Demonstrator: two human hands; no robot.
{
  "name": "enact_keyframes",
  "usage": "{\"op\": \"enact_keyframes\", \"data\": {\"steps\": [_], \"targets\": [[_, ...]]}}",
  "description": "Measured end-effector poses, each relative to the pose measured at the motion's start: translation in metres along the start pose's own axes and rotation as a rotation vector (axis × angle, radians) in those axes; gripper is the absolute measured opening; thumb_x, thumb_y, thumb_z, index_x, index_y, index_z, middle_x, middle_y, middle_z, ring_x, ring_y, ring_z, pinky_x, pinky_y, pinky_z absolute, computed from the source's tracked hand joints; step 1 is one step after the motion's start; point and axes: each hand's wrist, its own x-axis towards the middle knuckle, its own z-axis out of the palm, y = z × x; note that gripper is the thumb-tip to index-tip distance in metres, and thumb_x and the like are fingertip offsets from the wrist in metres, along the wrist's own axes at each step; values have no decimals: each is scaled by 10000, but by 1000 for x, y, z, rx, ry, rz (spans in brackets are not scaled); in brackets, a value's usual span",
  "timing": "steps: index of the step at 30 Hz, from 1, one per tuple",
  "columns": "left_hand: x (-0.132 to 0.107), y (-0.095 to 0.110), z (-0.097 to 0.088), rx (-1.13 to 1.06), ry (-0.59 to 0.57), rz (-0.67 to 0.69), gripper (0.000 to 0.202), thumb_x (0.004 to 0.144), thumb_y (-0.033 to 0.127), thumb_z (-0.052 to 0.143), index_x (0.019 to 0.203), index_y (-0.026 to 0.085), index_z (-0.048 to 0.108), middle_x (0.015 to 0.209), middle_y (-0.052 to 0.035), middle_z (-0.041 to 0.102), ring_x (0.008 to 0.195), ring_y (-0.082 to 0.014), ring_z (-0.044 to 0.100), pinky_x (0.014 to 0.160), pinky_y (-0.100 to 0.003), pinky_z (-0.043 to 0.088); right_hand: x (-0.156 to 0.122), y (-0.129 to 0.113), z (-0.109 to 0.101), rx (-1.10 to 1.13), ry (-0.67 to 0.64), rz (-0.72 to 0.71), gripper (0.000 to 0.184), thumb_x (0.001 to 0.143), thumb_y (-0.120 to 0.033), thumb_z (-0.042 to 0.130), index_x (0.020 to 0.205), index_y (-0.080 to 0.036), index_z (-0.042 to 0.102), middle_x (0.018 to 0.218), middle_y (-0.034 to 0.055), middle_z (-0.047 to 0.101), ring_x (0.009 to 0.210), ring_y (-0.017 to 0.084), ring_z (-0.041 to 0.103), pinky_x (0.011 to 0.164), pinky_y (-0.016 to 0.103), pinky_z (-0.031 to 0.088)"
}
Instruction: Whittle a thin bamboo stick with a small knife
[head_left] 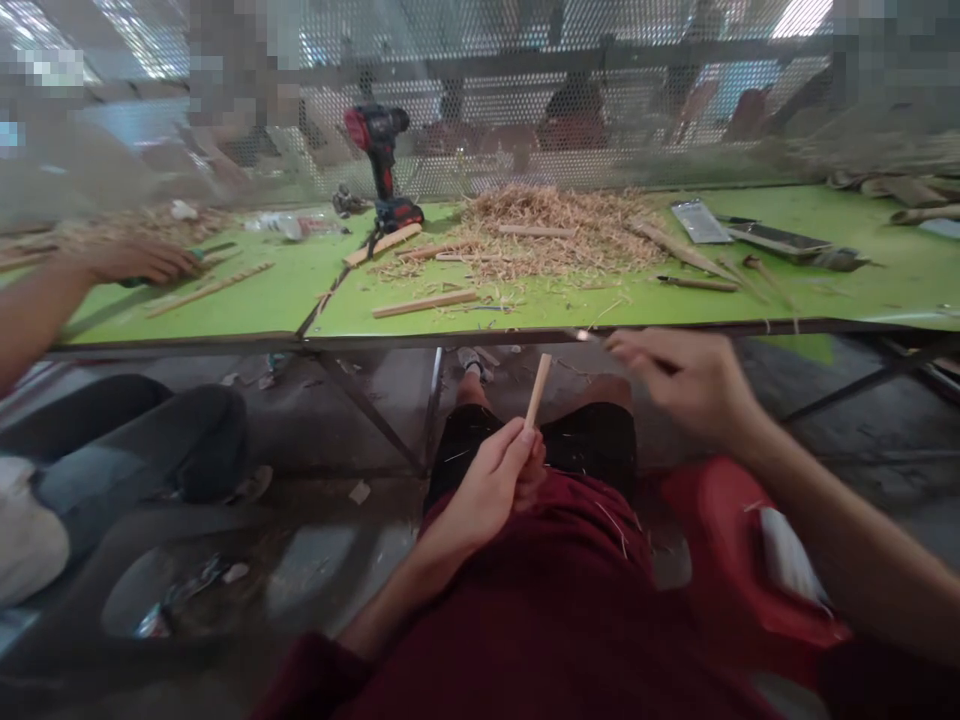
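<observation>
My left hand [504,468] is closed around the lower part of a pale wooden stick [538,388], whose bare end points up and away over my lap. To the right, near the table's front edge, my right hand [686,378] is closed on a slim carving tool [596,338]. Motion blurs its tip, and my fingers hide most of its handle. The tool and the stick are apart. On the green table ahead lie another wooden stick [424,304] and a heap of wood shavings [555,232].
A cordless drill [382,165] stands behind the sticks, beside a plastic bottle [296,224]. A dark-handled tool [697,284], a long tray [780,238] and a packet [700,221] lie right. At left, a co-worker's hand [154,262] holds a green-handled tool. A red chair [724,540] stands by my right arm.
</observation>
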Motion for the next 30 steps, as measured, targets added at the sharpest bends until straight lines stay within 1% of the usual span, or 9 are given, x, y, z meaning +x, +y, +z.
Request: {"op": "enact_keyframes", "data": {"steps": [3, 6, 10, 14, 17, 20, 22, 25, 30], "targets": [[-1, -1, 2, -14, -1, -18, 595, 826, 699, 802, 803, 229, 438, 629, 108, 322, 472, -37, 220, 419, -196, 137, -25, -38, 29, -29, -143, -157, 297, 1123, -335, 570, 1175, -213, 836, 938, 52, 827, 769, 184, 757, 654, 290, 517], [-2, -3, 1, -17, 36, -22, 575, 842, 680, 795, 802, 231, 439, 637, 105, 316, 470, -37, 215, 426, -214, 132, -33, -51, 43, -121, -200, -225, 362, 1150, -376, 508, 1170, -238, 842, 789, 27, 744, 627, 142, 637, 554, 295, 364], [3, -7, -3, -4, 78, 24, 582, 832, 684, 809, 803, 232, 443, 625, 107, 312, 468, -37, 216, 443, -226, 120, -28, -44, 45, -226, -192, -301, 388, 1152, -372, 479, 1128, -251, 847, 770, 25, 703, 596, 129, 541, 561, 320, 291], [8, -8, -4, -12, 94, 33, 610, 806, 703, 830, 817, 234, 440, 621, 117, 301, 470, -33, 199, 447, -220, 90, -15, -33, 45, -282, -182, -393, 380, 1152, -354, 476, 1105, -263, 842, 772, 17, 692, 615, 136, 524, 569, 328, 279], [8, -5, -6, -14, 79, 19, 620, 804, 705, 835, 826, 235, 431, 622, 123, 303, 464, -26, 187, 445, -212, 75, -4, -31, 46, -298, -198, -361, 379, 1149, -396, 485, 1097, -279, 842, 773, 19, 693, 624, 142, 526, 577, 330, 282], [9, 1, -9, -13, 96, 31, 624, 806, 696, 842, 833, 237, 422, 618, 125, 304, 457, -22, 181, 442, -205, 66, 8, -33, 43, -331, -285, -289, 367, 1137, -444, 496, 1132, -311, 838, 800, 18, 704, 657, 141, 547, 577, 326, 265], [10, 5, -9, -3, 113, 41, 618, 809, 687, 844, 837, 237, 422, 616, 126, 308, 451, -22, 183, 438, -201, 65, 15, -33, 41, -374, -320, -301, 378, 1145, -436, 476, 1163, -312, 833, 827, 21, 714, 684, 141, 567, 583, 321, 257], [12, 10, -7, 16, 95, 42, 622, 803, 699, 841, 831, 237, 426, 609, 125, 314, 437, -23, 191, 428, -196, 72, 23, -27, 38, -424, -268, -386, 416, 1163, -442, 443, 1144, -289, 829, 800, 21, 705, 662, 139, 558, 586, 325, 244], [12, 11, -4, 6, 62, 73, 640, 801, 737, 821, 834, 237, 424, 621, 123, 327, 439, -20, 193, 421, -191, 81, 35, -6, 33, -439, -66, -624, 360, 1163, -411, 498, 1075, -266, 815, 695, -4, 640, 605, 122, 500, 578, 312, 252]]}}
